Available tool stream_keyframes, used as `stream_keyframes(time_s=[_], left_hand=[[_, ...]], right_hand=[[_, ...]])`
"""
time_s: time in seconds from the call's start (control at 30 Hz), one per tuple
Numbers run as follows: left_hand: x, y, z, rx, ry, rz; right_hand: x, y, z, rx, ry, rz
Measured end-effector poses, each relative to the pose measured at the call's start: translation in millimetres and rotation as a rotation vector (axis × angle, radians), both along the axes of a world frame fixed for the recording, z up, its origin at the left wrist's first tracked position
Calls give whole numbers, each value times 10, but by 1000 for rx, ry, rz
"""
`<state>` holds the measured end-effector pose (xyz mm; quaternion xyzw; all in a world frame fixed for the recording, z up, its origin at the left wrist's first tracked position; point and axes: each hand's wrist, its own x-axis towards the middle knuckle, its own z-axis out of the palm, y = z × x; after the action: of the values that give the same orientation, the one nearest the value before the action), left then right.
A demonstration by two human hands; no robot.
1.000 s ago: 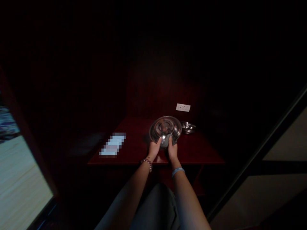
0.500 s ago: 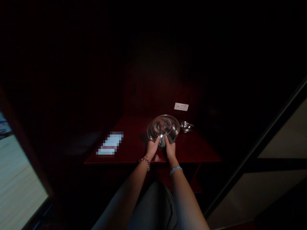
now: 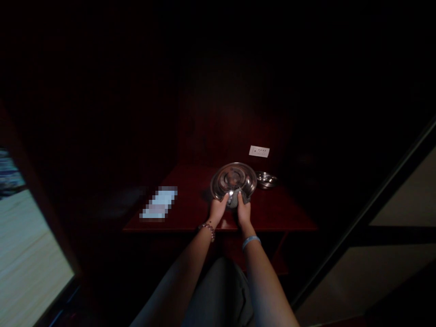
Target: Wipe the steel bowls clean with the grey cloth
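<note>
A shiny metal bowl point(image 3: 233, 176) is held up over the dark red desk point(image 3: 190, 218), its ringed base facing me. My left hand point(image 3: 219, 208) grips the near rim, thumb on the outer surface. My right hand point(image 3: 243, 210) holds the rim a little further right, together with a grey cloth point(image 3: 234, 200) bunched between the two thumbs. The fingers under the rim are hidden. More metal bowls point(image 3: 266, 179), seemingly stacked, sit on the desk just right of the held one.
A blurred pale rectangle point(image 3: 159, 203) lies on the desk at the left. A white socket plate point(image 3: 259, 151) is on the back wall. Dark panels stand on both sides, and a pale wood surface point(image 3: 30, 254) shows at far left.
The view has shifted slightly, moving the desk a little to the right in the picture. My right thumb has slid slightly over the bowl with the cloth; both hands keep their hold.
</note>
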<state>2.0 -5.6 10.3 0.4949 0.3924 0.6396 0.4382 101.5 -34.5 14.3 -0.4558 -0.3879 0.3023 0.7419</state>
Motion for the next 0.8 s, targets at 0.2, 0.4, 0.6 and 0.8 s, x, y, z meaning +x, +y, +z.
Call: stream_keyframes(time_s=[0.2,0.4,0.6,0.8], left_hand=[[-9,37,-21,27,47,15],[0,36,-23,-3,7,28],[3,-2,21,-2,-38,-4],[2,-19,36,-21,-25,-2]], right_hand=[[-29,1,11,34,52,-9],[-9,-25,19,9,-26,2],[1,28,-19,29,-29,58],[14,52,-38,11,-37,36]])
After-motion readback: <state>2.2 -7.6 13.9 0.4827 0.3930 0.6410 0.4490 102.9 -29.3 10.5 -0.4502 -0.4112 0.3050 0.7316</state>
